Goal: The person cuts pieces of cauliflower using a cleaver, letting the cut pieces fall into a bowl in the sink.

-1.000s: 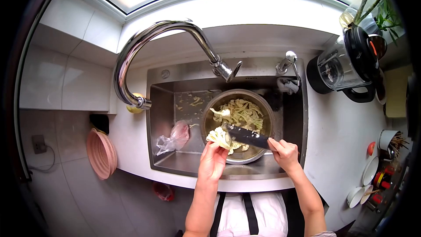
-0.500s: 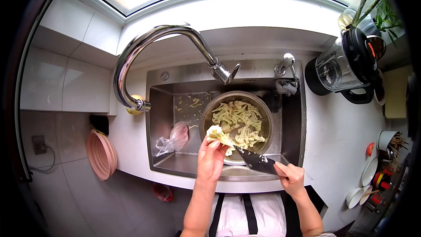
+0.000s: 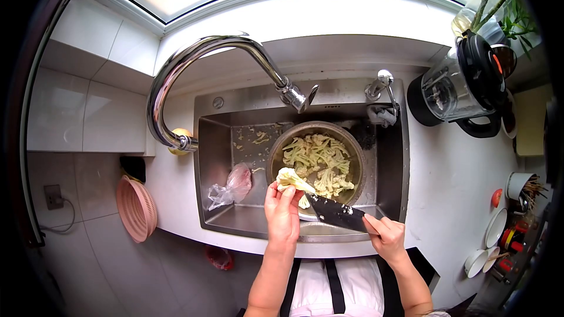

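Observation:
My left hand (image 3: 282, 214) pinches a piece of cauliflower (image 3: 292, 180) over the near left rim of a metal bowl (image 3: 359, 161). In my right hand (image 3: 386, 236) is a black-bladed kitchen knife (image 3: 341, 214), its handle hidden by my fingers. The blade points left, its tip close to the stem end of the cauliflower, and white crumbs stick to it. Whether the edge touches the piece I cannot tell. Many cut cauliflower florets (image 3: 320, 152) lie inside the bowl, which stands in the steel sink (image 3: 208, 141).
A chrome faucet (image 3: 205, 44) arches over the sink's left side. A crumpled plastic bag (image 3: 235, 185) and cauliflower scraps (image 3: 261, 137) lie on the sink floor. To the right stand a blender (image 3: 455, 91) and several white bowls (image 3: 474, 264). A pink basket (image 3: 136, 208) is at the left.
The knife blade has turned flatter, showing more of its broad side, and its tip has shifted slightly left. My left hand still holds the cauliflower in nearly the same spot.

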Motion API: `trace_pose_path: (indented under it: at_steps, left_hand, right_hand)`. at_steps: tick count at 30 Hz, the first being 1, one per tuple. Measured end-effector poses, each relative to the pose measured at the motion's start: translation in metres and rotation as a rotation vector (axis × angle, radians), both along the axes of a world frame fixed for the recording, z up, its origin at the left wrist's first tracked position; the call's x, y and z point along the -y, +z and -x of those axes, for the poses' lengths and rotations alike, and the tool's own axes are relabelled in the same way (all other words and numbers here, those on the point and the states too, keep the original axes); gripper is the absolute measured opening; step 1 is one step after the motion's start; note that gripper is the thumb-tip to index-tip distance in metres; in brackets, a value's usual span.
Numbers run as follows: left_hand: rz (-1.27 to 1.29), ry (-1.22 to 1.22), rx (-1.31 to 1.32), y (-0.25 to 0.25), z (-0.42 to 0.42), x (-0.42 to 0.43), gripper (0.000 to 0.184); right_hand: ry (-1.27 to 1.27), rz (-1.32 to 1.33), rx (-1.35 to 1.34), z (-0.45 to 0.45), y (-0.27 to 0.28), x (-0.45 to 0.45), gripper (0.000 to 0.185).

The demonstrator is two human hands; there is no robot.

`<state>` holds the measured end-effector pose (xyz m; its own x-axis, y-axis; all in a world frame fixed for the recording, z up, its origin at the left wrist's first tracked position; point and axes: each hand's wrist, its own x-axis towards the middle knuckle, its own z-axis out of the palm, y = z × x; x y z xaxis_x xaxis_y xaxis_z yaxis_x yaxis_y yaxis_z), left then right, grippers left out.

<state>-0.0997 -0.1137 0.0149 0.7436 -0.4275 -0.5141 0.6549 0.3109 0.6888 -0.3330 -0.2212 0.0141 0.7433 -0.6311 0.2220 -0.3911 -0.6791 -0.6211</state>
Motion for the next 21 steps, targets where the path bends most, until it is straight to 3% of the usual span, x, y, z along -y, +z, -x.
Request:
trace_pose_path:
  at_steps: [9, 15, 21]
  left_hand:
    - [0.054, -0.044, 0.039, -0.006, -0.008, -0.005, 0.022]
    - [-0.046, -0.061, -0.022, -0.009, 0.002, -0.006, 0.027]
    - [0.092, -0.192, -0.231, 0.004, 0.005, -0.003, 0.033]
  right_hand:
    - [0.021, 0.058, 0.003, -0.007, -0.001, 0.0, 0.02]
    - [0.035, 0.126, 0.021, -0.019, 0.0, 0.001, 0.02]
    - [0.08, 0.107, 0.052, -0.032, 0.002, 0.008, 0.024]
